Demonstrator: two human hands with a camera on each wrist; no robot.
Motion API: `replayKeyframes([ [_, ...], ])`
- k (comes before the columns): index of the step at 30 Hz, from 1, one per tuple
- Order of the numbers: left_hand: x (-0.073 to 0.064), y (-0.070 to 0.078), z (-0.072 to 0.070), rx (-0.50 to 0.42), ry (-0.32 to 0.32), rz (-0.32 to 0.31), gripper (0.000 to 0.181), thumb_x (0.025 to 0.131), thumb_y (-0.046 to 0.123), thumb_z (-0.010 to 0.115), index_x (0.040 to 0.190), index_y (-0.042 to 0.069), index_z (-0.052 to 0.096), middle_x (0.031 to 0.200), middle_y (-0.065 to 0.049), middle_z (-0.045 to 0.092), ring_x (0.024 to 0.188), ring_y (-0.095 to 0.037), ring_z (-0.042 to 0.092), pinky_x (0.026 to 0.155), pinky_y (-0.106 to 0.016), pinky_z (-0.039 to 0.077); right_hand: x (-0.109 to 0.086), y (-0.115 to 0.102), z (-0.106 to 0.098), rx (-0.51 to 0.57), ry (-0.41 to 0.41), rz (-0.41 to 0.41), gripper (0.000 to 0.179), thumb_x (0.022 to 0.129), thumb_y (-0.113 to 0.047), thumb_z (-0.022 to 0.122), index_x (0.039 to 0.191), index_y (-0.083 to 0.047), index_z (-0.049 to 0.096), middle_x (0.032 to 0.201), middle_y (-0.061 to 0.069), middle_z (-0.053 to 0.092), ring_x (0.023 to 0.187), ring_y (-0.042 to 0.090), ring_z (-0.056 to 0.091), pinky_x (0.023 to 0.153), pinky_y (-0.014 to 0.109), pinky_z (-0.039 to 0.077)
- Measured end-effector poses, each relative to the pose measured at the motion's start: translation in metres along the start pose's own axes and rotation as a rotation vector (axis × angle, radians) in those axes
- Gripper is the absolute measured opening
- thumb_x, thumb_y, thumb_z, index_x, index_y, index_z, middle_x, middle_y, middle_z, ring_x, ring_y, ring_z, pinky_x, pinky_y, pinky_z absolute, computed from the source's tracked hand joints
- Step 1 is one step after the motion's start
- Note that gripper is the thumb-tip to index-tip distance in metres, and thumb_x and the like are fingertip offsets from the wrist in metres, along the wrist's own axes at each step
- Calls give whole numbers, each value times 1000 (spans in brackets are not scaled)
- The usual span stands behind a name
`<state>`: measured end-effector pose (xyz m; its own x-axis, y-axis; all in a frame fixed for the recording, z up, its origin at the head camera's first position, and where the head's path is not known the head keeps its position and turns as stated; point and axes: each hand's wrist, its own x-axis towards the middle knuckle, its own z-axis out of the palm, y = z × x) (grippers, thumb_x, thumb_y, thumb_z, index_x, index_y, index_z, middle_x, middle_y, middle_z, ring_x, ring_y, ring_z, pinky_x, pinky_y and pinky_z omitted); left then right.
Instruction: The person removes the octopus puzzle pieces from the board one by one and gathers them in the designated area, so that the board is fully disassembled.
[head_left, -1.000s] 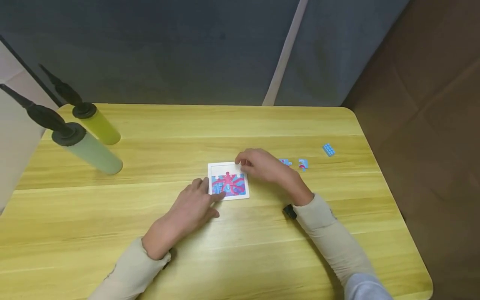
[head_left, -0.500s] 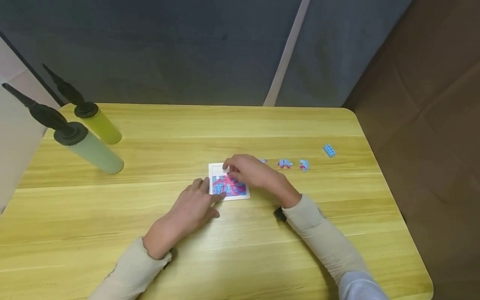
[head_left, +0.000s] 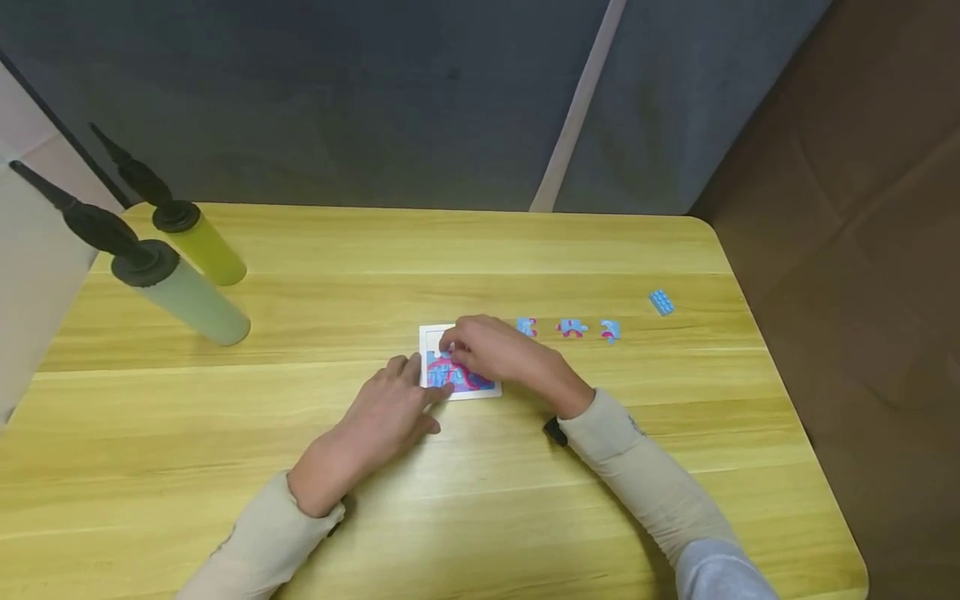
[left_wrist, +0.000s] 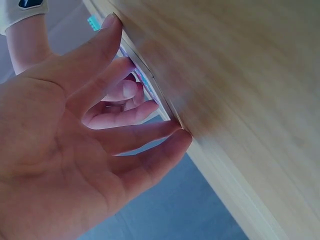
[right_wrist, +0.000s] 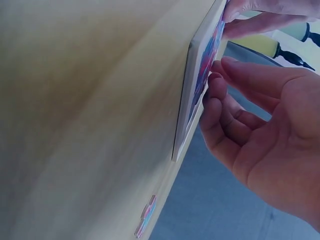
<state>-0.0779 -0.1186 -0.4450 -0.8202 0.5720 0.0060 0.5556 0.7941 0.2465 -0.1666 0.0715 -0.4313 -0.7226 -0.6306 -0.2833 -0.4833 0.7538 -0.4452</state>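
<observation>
A small white-framed jigsaw (head_left: pixel 423 337) lies mid-table, its lower part filled with a pink octopus on blue (head_left: pixel 438 375) and its upper strip bare white. My left hand (head_left: pixel 382 408) rests at its left side, fingers extended along the frame edge and forefinger over the lower picture. My right hand (head_left: pixel 495 352) is over the jigsaw's right part, covering it. In the right wrist view, that hand's (right_wrist: pixel 280 120) thumb and forefinger come together at the picture while the other fingers curl; whether they pinch a piece is hidden.
Three loose jigsaw pieces lie in a row to the right: a near one (head_left: pixel 527 326), a middle one (head_left: pixel 572 327) and a far one (head_left: pixel 611 331). Beyond them is a blue toy brick (head_left: pixel 662 302). Two hand pumps, pale green (head_left: pixel 198 308) and yellow (head_left: pixel 216 254), stand at the left.
My right hand has moved left from the frame's upper right corner onto the picture, uncovering the nearest loose piece. The left hand has stayed in place.
</observation>
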Motion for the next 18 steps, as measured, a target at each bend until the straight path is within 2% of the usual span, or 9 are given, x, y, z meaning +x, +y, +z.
replayKeyframes([
  [7,-1,1,-1,12,34,18,46,77,30,90,119,13,79,111,-23,65,99,-36,58,84,-46,58,-1,-1,2,-22,6,-10,26,104,-14,59,127,-14,72,111,2,69,92,16,58,87,30,52],
  [14,-5,4,2,4,60,24,45,75,30,91,116,15,81,112,-23,66,101,-36,60,84,-46,59,-7,-3,9,-19,29,5,23,103,-15,61,124,-16,72,105,-1,68,87,13,58,81,26,50],
  [18,-3,2,2,8,72,15,45,74,31,92,115,17,81,114,-24,66,102,-36,60,84,-47,59,-4,-2,7,-11,48,4,19,102,-16,63,120,-16,72,97,-5,67,83,11,57,77,24,50],
])
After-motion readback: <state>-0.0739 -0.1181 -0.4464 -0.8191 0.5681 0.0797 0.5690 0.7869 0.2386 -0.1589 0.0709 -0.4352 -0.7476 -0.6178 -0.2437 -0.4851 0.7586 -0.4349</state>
